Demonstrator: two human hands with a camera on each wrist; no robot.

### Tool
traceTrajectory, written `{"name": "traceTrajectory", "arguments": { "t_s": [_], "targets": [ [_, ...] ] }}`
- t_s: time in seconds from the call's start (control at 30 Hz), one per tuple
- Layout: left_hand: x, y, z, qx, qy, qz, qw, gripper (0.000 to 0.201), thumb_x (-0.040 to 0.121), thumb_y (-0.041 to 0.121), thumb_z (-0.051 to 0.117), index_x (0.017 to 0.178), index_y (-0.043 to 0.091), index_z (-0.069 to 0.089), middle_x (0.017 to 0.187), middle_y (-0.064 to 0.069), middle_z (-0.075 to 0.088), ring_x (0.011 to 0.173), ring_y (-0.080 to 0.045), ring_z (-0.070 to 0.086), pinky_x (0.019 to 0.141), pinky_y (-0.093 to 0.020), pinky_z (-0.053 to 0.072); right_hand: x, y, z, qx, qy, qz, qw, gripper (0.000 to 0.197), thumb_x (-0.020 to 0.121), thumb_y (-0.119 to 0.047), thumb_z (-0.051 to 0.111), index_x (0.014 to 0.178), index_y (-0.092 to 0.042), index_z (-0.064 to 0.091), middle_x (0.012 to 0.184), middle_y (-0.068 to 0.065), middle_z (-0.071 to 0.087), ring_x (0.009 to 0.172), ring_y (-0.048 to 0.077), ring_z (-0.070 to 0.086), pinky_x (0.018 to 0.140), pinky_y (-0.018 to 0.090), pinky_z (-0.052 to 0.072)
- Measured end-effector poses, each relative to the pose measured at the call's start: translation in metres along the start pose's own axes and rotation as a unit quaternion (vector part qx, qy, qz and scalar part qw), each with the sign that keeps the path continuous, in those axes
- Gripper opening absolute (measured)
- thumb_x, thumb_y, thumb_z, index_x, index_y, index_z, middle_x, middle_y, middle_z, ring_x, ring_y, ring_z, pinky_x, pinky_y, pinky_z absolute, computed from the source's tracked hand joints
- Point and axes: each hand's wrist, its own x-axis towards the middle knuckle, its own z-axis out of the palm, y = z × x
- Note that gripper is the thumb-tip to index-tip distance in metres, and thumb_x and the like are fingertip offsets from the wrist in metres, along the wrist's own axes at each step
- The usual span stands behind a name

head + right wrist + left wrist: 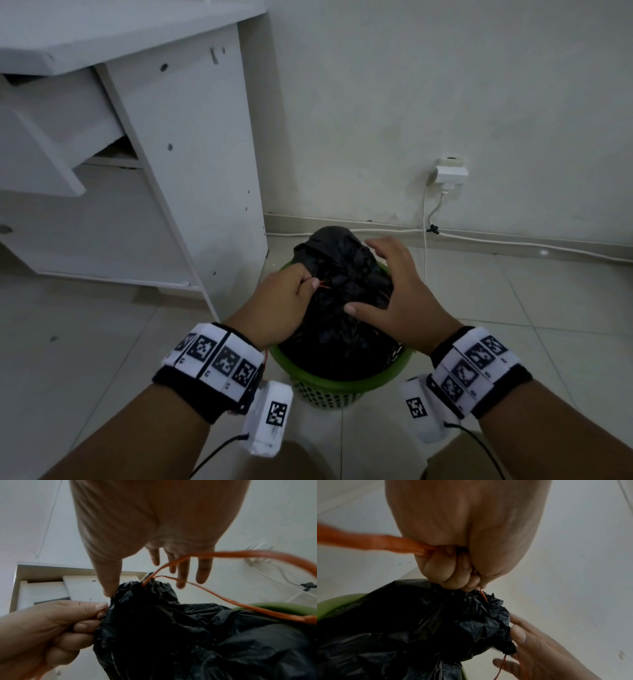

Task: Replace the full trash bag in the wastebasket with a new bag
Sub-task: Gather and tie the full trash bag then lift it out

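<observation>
- While the black trash bag (pixel 337 291) bulges from the green wastebasket (pixel 342 383), L hand (pixel 277 308) pinches its orange drawstring (pixel 368 543).
- R hand (pixel 394 291), fingers spread, rests on bag.

The bag (pixel 342 298) sits in the wastebasket (pixel 342 380), right of the desk (pixel 191 144).

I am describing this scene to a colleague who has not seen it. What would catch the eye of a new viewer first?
First, the bulging black trash bag at the centre, gathered at its top and sitting in the green wastebasket on the tiled floor. Next, the two hands on it: the left hand pinches the orange drawstring, while the right hand rests open on the bag. At the left stands a white desk.
</observation>
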Motion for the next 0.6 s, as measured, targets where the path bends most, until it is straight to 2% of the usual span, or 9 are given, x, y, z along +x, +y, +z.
{"name": "traceTrajectory", "arguments": {
  "t_s": [0.1,0.2,0.23,0.3,0.37,0.43,0.47,0.53,0.6],
  "targets": [
    [-0.001,-0.002,0.002,-0.018,0.023,-0.011,1.000,0.029,0.104,0.028,0.047,0.075,0.022,0.045,0.070,0.002,0.051,0.064,-0.010,0.047,0.059,-0.030,0.032,-0.007,0.005,-0.004,0.008,-0.025,0.114,0.993,0.091,0.073,-0.048,0.081,0.146,-0.033,0.029,0.133,-0.013,0.043,0.116,-0.001,0.052,0.098,0.020,0.044],
    [-0.001,-0.003,0.004,-0.024,0.034,-0.016,0.999,0.028,0.104,0.028,0.045,0.081,0.013,0.050,0.070,0.000,0.052,0.064,-0.013,0.048,0.057,-0.028,0.033,-0.012,0.013,-0.002,0.054,-0.078,0.183,0.979,0.064,0.082,-0.038,0.076,0.136,-0.019,0.048,0.107,-0.001,0.070,0.087,0.002,0.068,0.083,0.026,0.056],
    [0.000,-0.004,0.004,-0.019,0.035,-0.018,0.999,0.029,0.104,0.029,0.045,0.082,0.012,0.051,0.070,-0.001,0.052,0.064,-0.014,0.048,0.057,-0.029,0.033,-0.013,0.014,-0.002,0.071,-0.087,0.183,0.977,0.048,0.086,-0.034,0.073,0.127,-0.016,0.057,0.090,0.000,0.074,0.075,0.004,0.068,0.073,0.024,0.056],
    [0.001,-0.007,0.004,0.006,0.043,-0.026,0.999,0.030,0.104,0.030,0.045,0.084,0.009,0.053,0.073,-0.002,0.055,0.067,-0.017,0.052,0.059,-0.032,0.035,-0.016,0.014,-0.006,0.094,-0.079,0.179,0.976,0.024,0.090,-0.033,0.068,0.104,-0.014,0.069,0.061,-0.007,0.067,0.054,0.002,0.060,0.059,0.019,0.046],
    [0.003,-0.011,0.001,0.036,0.048,-0.038,0.997,0.031,0.103,0.032,0.045,0.086,0.008,0.056,0.077,-0.004,0.059,0.072,-0.020,0.056,0.063,-0.033,0.039,-0.018,0.014,-0.012,0.156,-0.061,0.205,0.964,0.023,0.093,-0.033,0.064,0.088,-0.011,0.072,0.049,-0.012,0.053,0.044,0.002,0.045,0.051,0.018,0.036],
    [0.005,-0.012,-0.001,0.065,0.031,-0.042,0.997,0.032,0.102,0.033,0.048,0.085,0.008,0.058,0.077,-0.006,0.060,0.074,-0.022,0.057,0.064,-0.034,0.040,-0.017,0.009,-0.021,0.187,-0.054,0.207,0.959,0.026,0.096,-0.030,0.060,0.083,-0.010,0.070,0.049,-0.013,0.048,0.043,0.002,0.040,0.049,0.018,0.031],
    [0.007,-0.011,-0.003,0.076,0.023,-0.041,0.996,0.032,0.102,0.033,0.049,0.085,0.007,0.059,0.078,-0.006,0.061,0.075,-0.023,0.058,0.064,-0.033,0.039,-0.015,0.006,-0.024,0.148,-0.063,0.184,0.970,0.025,0.096,-0.030,0.060,0.083,-0.012,0.071,0.050,-0.014,0.053,0.044,0.000,0.044,0.049,0.014,0.034],
    [0.010,-0.009,-0.006,0.085,0.040,-0.033,0.995,0.032,0.102,0.031,0.050,0.084,0.005,0.060,0.079,-0.009,0.063,0.076,-0.024,0.058,0.064,-0.033,0.039,-0.012,0.002,-0.028,-0.013,-0.098,0.118,0.988,0.018,0.093,-0.035,0.063,0.087,-0.021,0.072,0.065,-0.015,0.064,0.058,-0.002,0.056,0.055,0.010,0.040],
    [0.014,-0.005,-0.009,0.105,0.071,-0.019,0.992,0.032,0.102,0.028,0.050,0.084,0.003,0.061,0.081,-0.012,0.065,0.077,-0.027,0.059,0.066,-0.035,0.040,-0.007,-0.001,-0.032,-0.141,-0.123,0.075,0.979,0.014,0.092,-0.035,0.063,0.094,-0.024,0.071,0.078,-0.014,0.066,0.070,-0.002,0.058,0.060,0.010,0.039]
  ]
}}
